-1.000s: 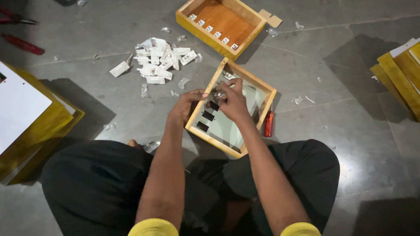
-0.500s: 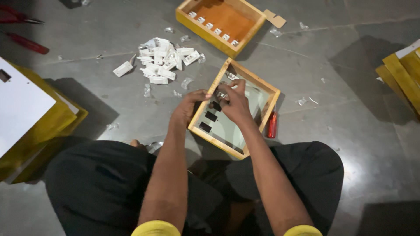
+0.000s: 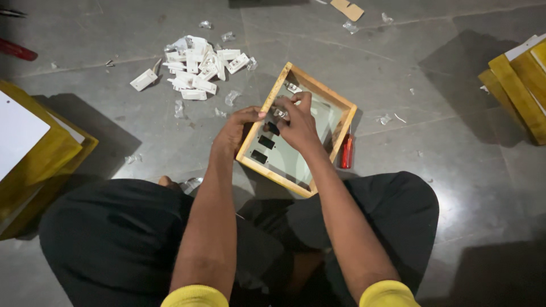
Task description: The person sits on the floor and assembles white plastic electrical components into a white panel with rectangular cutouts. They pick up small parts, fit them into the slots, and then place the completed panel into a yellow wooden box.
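Both the left hand (image 3: 236, 132) and right hand (image 3: 297, 122) pinch a small white part (image 3: 280, 112) over the wooden-framed board (image 3: 325, 94), whose long axis runs diagonally from the knees.

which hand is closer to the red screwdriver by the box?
Right. The right hand is over the wooden box, on the side of the red screwdriver; the left hand grips the box's far edge.

Screwdriver (image 3: 346, 151) right of wooden box (image 3: 335, 126)

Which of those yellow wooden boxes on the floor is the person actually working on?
The open wooden frame box in the middle, before the person's knees: both the left hand and the right hand are over it. The yellow boxes at the left edge and right edge lie untouched.
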